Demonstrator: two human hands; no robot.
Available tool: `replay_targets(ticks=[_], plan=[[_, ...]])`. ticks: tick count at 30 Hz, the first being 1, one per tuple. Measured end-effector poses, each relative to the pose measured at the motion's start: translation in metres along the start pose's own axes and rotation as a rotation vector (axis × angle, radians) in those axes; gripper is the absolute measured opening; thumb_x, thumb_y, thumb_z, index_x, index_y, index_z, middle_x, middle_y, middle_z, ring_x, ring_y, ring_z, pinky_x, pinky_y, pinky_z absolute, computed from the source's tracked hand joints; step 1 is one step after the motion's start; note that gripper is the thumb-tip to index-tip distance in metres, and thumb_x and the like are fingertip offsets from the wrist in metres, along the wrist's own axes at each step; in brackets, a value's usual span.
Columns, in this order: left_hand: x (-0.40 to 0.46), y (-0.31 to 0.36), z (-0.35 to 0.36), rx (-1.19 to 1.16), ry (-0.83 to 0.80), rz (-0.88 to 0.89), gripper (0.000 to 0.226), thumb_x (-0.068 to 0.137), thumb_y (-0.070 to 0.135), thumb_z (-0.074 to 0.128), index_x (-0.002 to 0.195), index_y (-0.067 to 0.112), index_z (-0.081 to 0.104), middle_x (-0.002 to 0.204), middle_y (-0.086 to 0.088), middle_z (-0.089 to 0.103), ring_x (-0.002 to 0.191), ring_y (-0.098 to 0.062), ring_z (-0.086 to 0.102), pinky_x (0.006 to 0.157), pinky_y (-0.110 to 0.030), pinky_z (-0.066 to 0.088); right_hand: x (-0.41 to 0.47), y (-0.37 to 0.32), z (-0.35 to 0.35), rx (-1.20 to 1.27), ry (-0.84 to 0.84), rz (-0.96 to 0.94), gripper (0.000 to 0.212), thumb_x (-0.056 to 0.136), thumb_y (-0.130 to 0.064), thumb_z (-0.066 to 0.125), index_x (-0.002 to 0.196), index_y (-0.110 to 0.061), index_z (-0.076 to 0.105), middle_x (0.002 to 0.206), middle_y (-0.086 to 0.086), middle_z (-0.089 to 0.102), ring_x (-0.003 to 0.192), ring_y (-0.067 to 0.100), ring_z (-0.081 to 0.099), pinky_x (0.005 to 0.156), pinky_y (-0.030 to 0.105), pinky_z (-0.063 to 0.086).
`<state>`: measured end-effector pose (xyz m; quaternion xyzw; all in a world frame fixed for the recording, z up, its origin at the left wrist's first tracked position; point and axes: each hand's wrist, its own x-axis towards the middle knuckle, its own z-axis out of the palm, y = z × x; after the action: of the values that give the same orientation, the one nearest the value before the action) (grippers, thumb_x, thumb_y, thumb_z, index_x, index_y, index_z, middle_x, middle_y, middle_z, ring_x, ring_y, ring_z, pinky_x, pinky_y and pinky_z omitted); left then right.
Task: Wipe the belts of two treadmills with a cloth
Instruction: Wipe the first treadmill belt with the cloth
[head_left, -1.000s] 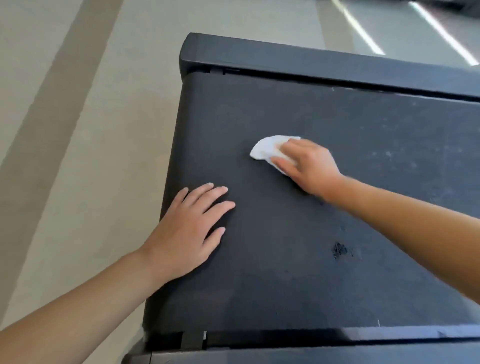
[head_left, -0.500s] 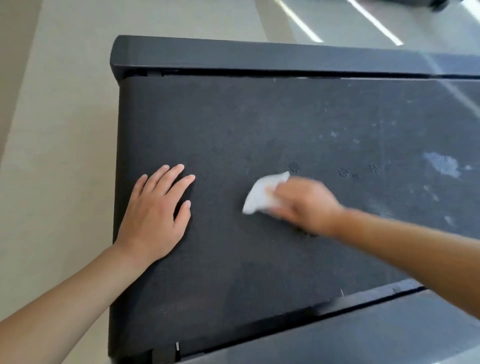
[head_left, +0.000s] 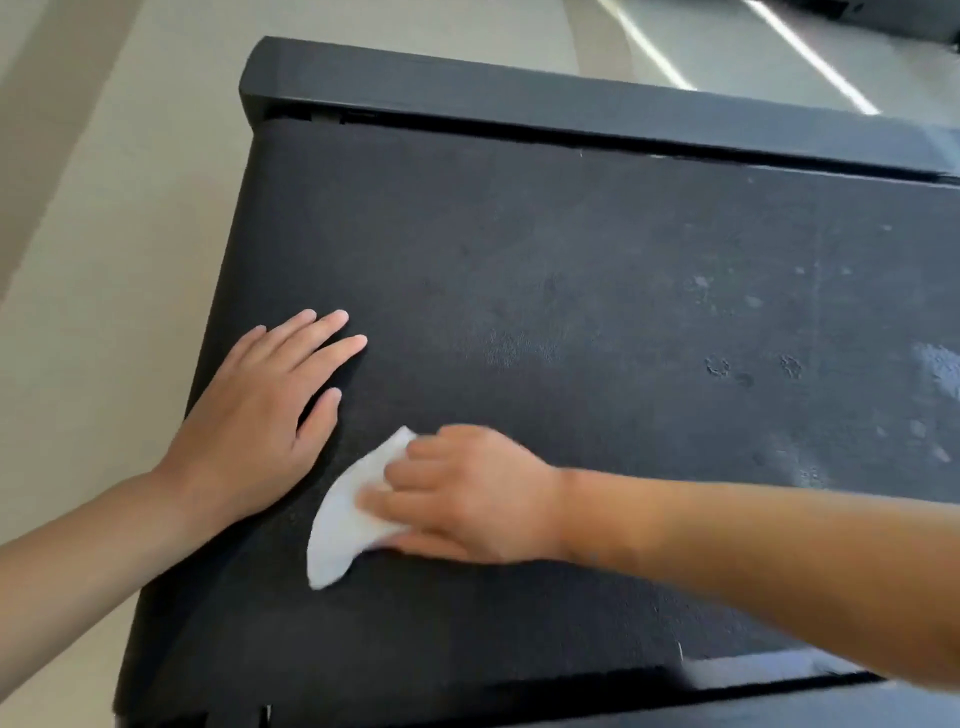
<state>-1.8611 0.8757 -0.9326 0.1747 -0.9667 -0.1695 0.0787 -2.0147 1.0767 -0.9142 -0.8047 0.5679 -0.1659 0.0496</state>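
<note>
A: Versus half a second back, the right hand (head_left: 467, 499) is sitting lower on the belt (head_left: 519, 260) and closer to the near rail (head_left: 779, 670), and the white cloth (head_left: 348, 514) is coming with it.

B: Grip?

A: Its fingers are curling over the cloth and pinning it flat to the belt. The cloth's tail is sticking out toward the left, just beside the left wrist. Slight motion blur there.

B: Left hand (head_left: 260, 415)?

A: It's lying flat, fingers straight and spread, palm down near the belt's left edge, grasping nothing.

B: Farther out?

A: Pale smudges (head_left: 935, 369) and small dark spots (head_left: 719, 366) are showing on the belt's right part. Beyond that the black far rail (head_left: 571, 98) is crossing the view, then the beige floor (head_left: 104, 234) with bright light streaks (head_left: 810, 57) reflecting on it.
</note>
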Motion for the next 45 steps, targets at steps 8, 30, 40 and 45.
replay_targets(ticks=[8, 30, 40, 45], plan=[[-0.031, 0.026, 0.003, 0.021, 0.019, -0.123, 0.057, 0.101, 0.036, 0.037, 0.157, 0.026, 0.045, 0.169, 0.010, 0.032, 0.159, -0.016, 0.023, 0.127, -0.052, 0.024, 0.009, 0.240, -0.084, -0.303, 0.356, 1.142, 0.033, 0.099, -0.046, 0.047, 0.102, -0.016, 0.060, 0.107, 0.009, 0.068, 0.099, 0.037, 0.063, 0.069, 0.038, 0.042], [-0.006, -0.008, -0.011, -0.114, 0.090, -0.147, 0.050, 0.094, 0.026, 0.052, 0.142, 0.016, 0.059, 0.155, 0.002, 0.050, 0.146, -0.021, 0.042, 0.125, -0.029, 0.024, 0.039, 0.158, -0.052, -0.254, 0.238, 0.788, 0.034, 0.100, -0.052, 0.051, 0.104, -0.022, 0.065, 0.111, -0.001, 0.069, 0.107, 0.028, 0.064, 0.074, 0.034, 0.044], [-0.010, -0.038, -0.017, -0.082, 0.073, -0.060, 0.049, 0.101, 0.012, 0.040, 0.146, 0.016, 0.059, 0.159, 0.004, 0.048, 0.152, -0.019, 0.037, 0.127, -0.029, 0.021, 0.050, 0.031, -0.006, 0.036, 0.050, -0.043, 0.022, 0.099, -0.040, 0.064, 0.109, -0.021, 0.072, 0.100, -0.005, 0.065, 0.091, 0.025, 0.064, 0.070, 0.035, 0.052], [-0.010, -0.037, -0.021, -0.045, 0.091, -0.083, 0.053, 0.096, 0.002, 0.038, 0.141, 0.016, 0.062, 0.155, 0.005, 0.053, 0.147, -0.020, 0.043, 0.125, -0.024, 0.024, 0.067, 0.208, -0.066, -0.229, 0.330, 0.961, 0.041, 0.100, -0.052, 0.047, 0.096, -0.015, 0.063, 0.103, 0.010, 0.069, 0.100, 0.038, 0.064, 0.071, 0.037, 0.042]])
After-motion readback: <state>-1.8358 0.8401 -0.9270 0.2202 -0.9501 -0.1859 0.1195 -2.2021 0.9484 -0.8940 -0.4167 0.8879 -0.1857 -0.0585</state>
